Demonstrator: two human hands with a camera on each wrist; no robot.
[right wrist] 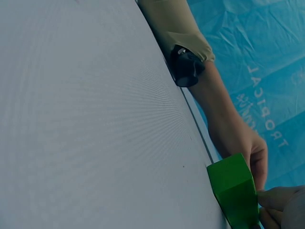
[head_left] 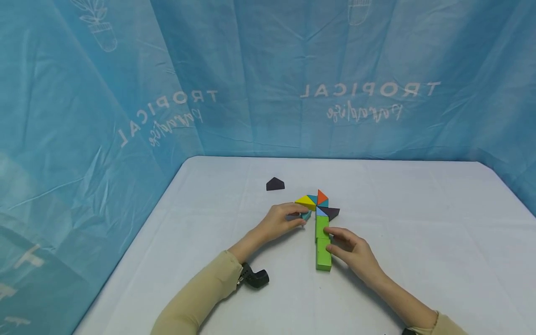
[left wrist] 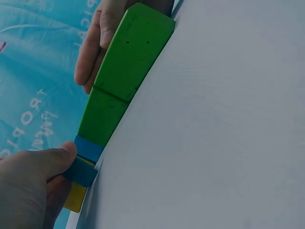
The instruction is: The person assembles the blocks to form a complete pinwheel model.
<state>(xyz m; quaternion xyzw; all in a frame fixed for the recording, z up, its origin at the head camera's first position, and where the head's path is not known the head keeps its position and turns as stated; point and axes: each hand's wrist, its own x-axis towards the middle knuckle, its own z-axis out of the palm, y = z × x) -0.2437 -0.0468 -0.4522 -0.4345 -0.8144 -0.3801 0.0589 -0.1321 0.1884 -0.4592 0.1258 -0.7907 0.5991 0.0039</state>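
Note:
In the head view, my left hand (head_left: 281, 218) pinches a teal triangular block (head_left: 306, 216) beside a pinwheel of coloured blocks. The left wrist view shows this teal block (left wrist: 81, 172) between thumb and fingers. The pinwheel has a yellow triangle (head_left: 307, 201), an orange triangle (head_left: 322, 197), a dark triangle (head_left: 330, 212) and blue pieces. Below it, two green blocks (head_left: 323, 253) lie end to end like a stem. My right hand (head_left: 356, 253) is at their right side, its thumb and fingertips against the green edge.
A dark five-sided piece (head_left: 275, 184) lies farther back on the white-covered table (head_left: 410, 195), left of the pinwheel. Blue printed curtains (head_left: 268, 121) hang behind the table and at its left. A black wrist camera (head_left: 256, 278) sits on my left wrist.

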